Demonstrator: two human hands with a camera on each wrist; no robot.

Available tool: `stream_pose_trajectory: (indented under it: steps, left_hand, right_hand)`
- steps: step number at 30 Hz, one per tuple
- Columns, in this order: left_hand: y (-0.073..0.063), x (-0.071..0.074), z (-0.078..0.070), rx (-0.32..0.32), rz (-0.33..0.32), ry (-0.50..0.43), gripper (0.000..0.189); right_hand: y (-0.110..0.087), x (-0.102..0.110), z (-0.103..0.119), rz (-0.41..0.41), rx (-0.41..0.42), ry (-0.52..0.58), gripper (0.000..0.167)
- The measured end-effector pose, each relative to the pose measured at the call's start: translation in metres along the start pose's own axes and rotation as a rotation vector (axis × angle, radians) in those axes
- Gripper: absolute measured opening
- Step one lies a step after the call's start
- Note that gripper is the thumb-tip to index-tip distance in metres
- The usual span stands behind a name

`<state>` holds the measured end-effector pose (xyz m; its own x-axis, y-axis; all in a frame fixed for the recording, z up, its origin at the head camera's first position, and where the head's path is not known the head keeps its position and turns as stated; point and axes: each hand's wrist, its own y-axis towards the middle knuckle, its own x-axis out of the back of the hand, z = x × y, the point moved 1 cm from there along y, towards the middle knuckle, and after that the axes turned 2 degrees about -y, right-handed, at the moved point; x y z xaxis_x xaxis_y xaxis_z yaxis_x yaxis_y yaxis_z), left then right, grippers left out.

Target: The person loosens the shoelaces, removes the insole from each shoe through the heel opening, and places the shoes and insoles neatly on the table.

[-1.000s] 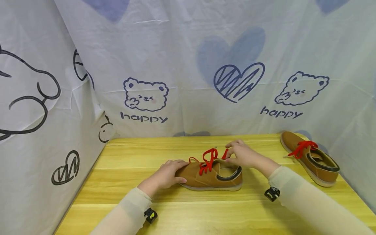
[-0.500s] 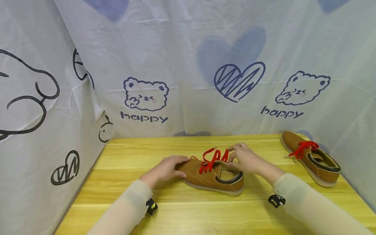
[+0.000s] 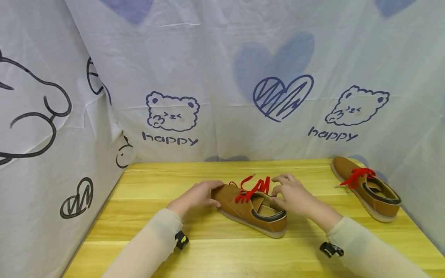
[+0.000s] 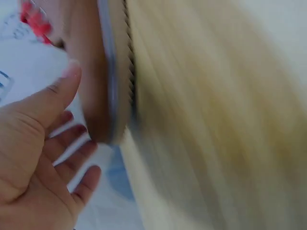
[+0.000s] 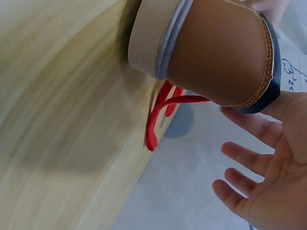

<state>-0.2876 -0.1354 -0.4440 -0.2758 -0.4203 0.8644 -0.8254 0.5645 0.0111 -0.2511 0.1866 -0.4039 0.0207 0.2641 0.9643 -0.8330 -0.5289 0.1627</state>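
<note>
A brown shoe [image 3: 236, 208] with a dark padded collar and red laces [image 3: 248, 192] lies on the table, its toe to the left and its heel toward the near right. My left hand [image 3: 199, 197] holds the toe, thumb on the near side and fingers on the far side. In the left wrist view the thumb of that hand [image 4: 38, 139] lies against the shoe's side [image 4: 91, 72]. My right hand [image 3: 293, 195] pinches the far collar; in the right wrist view the thumb of that hand [image 5: 276, 158] disappears behind the dark rim [image 5: 268, 91], with the other fingers spread loosely.
A matching brown shoe [image 3: 372, 193] with tied red laces rests at the far right of the wooden table [image 3: 222, 255]. White printed cloth [image 3: 222, 77] hangs behind the table and along its sides.
The shoe has turned, its heel swinging toward me while its toe shifted slightly away. Both hands moved with it. The red laces have dropped a little, and the other shoe stays put.
</note>
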Motion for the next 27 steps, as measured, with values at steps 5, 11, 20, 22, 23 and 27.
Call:
stream_pose_trajectory:
  steps: [5,11,20,22,23,27]
  left_hand:
    - [-0.022,-0.003,-0.025,0.087,-0.048,-0.006,0.066]
    - [-0.041,-0.014,-0.052,0.208,-0.047,0.024,0.072]
    - [-0.046,-0.026,-0.063,0.361,0.081,0.06,0.084]
    - [-0.044,-0.027,-0.061,0.358,0.08,0.063,0.085]
    - [-0.043,-0.027,-0.06,0.356,0.078,0.063,0.085]
    - [-0.036,-0.026,-0.054,0.34,0.07,0.053,0.088]
  right_hand:
    - [0.0,-0.002,-0.003,-0.069,-0.001,0.028,0.008]
    - [0.004,-0.005,-0.007,-0.07,0.002,0.057,0.012]
    - [0.006,-0.01,-0.006,-0.047,0.035,0.036,0.01]
    - [0.006,-0.011,-0.006,-0.046,0.03,0.038,0.011]
    - [0.006,-0.011,-0.006,-0.047,0.026,0.04,0.011]
    - [0.003,-0.012,-0.003,-0.06,0.012,0.044,0.009]
